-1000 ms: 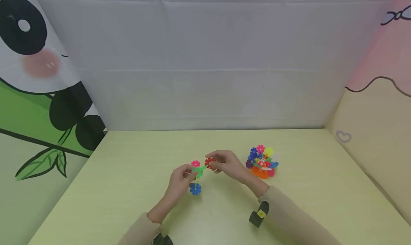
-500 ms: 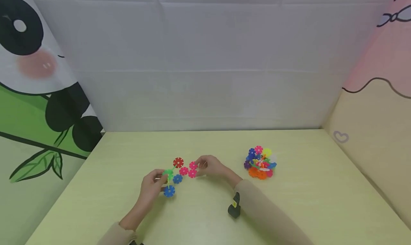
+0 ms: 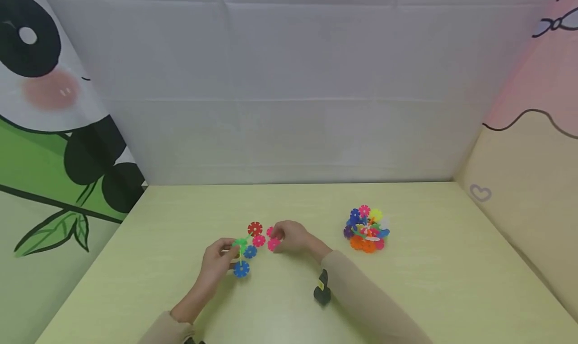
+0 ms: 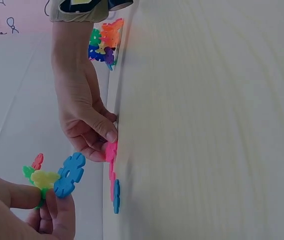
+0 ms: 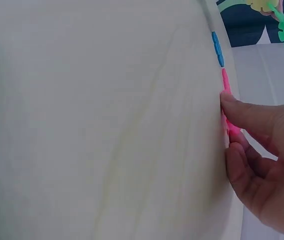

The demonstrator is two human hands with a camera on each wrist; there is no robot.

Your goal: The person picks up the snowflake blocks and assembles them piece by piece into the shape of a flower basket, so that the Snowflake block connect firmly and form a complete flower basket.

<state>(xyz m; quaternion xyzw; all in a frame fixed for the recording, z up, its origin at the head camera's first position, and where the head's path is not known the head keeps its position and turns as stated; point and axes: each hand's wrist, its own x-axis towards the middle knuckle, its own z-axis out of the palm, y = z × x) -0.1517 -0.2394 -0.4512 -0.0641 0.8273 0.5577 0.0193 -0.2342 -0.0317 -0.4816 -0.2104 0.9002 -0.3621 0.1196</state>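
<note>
Between thumb and fingers, my left hand [image 3: 215, 265] pinches a joined piece of plastic snowflake discs, held above the table. It has a red disc [image 3: 255, 228], a green disc [image 4: 29, 173], a yellow disc [image 4: 45, 179] and a larger blue disc [image 3: 241, 269]. Flat on the table beyond it lie several pink discs [image 3: 259, 240] and a blue disc [image 4: 116, 196]. My right hand [image 3: 292, 239] has its thumb and fingertips on a pink disc [image 3: 273, 244] of that group, pinching it close to the tabletop. Its fingers partly cover the pink discs.
A heap of mixed-colour snowflake discs [image 3: 368, 231] sits on the table to the right of my right hand. The pale table [image 3: 420, 284] meets a white cloth wall [image 3: 298, 133] at the back, with printed panels on both sides.
My left hand has moved left with the joined discs, uncovering pink and blue discs on the table. My right hand has left the red disc and come down to the pink discs.
</note>
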